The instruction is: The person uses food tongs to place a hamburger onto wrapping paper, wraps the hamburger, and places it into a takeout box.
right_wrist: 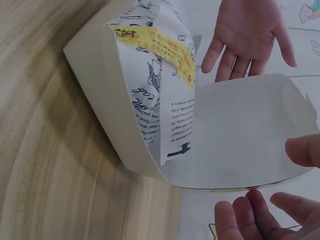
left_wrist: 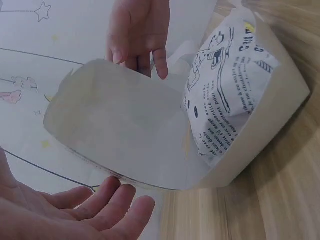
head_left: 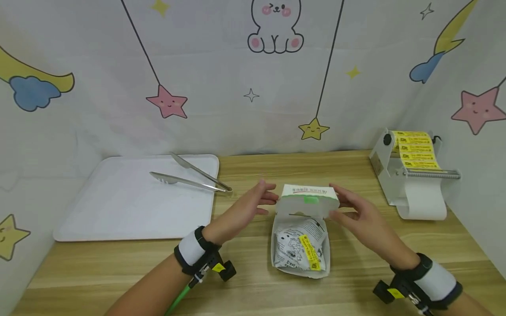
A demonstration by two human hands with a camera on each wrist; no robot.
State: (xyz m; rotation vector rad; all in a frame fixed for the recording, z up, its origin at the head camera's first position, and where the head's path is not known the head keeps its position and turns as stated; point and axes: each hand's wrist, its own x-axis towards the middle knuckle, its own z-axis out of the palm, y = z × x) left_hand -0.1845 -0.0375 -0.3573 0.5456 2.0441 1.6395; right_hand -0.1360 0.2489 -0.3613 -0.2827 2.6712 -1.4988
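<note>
A paper burger box (head_left: 273, 245) stands on the wooden table with its lid (head_left: 290, 202) raised at the back. Inside lies a wrapped burger (head_left: 290, 248) in printed white paper, crossed by a yellow label (head_left: 310, 252). My left hand (head_left: 241, 210) is beside the lid's left edge, its fingers extended and holding nothing. At the right edge of the lid is my right hand (head_left: 361, 219), fingers loosely bent. In the right wrist view, its fingertips (right_wrist: 254, 196) are at the lid's edge; firm contact cannot be made out. The lid's plain inner face (left_wrist: 125, 120) shows in the left wrist view.
On the left, a white tray (head_left: 126, 202) carries metal tongs (head_left: 193, 171), whose joined end overhangs its right edge. A label dispenser (head_left: 415, 175) with a roll of yellow labels (head_left: 417, 151) stands at the back right. A patterned curtain (head_left: 221, 66) hangs behind the table (head_left: 245, 285).
</note>
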